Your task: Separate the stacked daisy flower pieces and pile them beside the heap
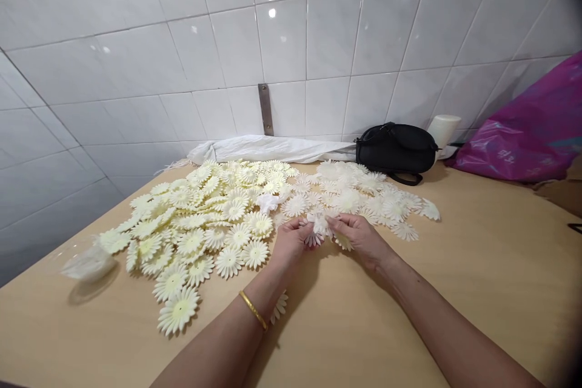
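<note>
1. Light is fairly bright; its source is out of view.
2. Small glare spots shine on the tiled wall (282, 42).
3. Soft shadows fall across the table (477, 242).
4. Pale flower cutouts (336, 185) look washed out.
5. Wide-angle stretching and dark right corners mark the edges.

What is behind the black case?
Behind the black case, the tiled wall shows above it, and a white cylinder stands partly visible past its right end. Whatever lies directly behind its body, including the cylinder's hidden part, cannot be seen.
</note>
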A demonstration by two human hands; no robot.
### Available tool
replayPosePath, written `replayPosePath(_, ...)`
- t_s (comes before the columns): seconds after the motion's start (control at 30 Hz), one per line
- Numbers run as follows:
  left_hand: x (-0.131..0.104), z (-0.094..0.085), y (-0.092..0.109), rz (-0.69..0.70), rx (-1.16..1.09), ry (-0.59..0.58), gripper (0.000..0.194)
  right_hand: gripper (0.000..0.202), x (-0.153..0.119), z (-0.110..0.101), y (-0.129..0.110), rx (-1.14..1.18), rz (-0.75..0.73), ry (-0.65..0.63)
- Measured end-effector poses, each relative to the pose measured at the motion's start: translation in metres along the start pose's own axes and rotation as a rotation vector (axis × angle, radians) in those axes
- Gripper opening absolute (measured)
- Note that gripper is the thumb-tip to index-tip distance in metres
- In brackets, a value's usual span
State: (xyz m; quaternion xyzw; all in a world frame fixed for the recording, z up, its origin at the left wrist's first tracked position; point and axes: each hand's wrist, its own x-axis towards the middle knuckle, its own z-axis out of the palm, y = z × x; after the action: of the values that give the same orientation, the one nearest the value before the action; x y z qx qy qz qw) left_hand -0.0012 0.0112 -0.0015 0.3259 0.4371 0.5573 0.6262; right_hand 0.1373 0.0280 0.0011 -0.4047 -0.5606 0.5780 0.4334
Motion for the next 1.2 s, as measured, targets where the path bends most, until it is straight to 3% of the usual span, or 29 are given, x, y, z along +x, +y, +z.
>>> replayPosePath(0.1,0.002,0.000,0.000,0.013,-0.025,0.013,0.027,0.026,-0.001,0.001,0.000,-0.040,-0.027,-0.049)
replayPosePath(0.37,0.004,-0.001,-0.001,0.046,-0.076,0.005,0.029,0.029,0.007,-0.010,0.003,-0.077,-0.027,0.184)
replayPosePath(0.47,0.003,-0.001,-0.001,0.037,-0.074,0.008,0.028,0.034,0.007,-0.013,0.004,-0.105,-0.048,0.210)
replayPosePath(0.67,0.002,-0.001,0.000,-0.018,-0.096,0.019,0.025,0.045,0.006,-0.010,0.002,-0.195,-0.128,0.119)
replayPosePath(0.8,0.002,-0.001,0.002,-0.067,-0.135,0.016,0.021,0.048,0.006,-0.007,0.002,-0.095,-0.059,0.059)
replayPosePath(1.03,-0.003,0.000,0.004,-0.106,-0.126,-0.203,0.029,0.045,0.000,-0.004,0.006,-0.110,0.023,-0.113)
replayPosePath(1.2,-0.001,-0.001,0.003,-0.058,-0.084,-0.196,0.030,0.036,-0.006,0.000,-0.008,-0.046,0.074,-0.145)
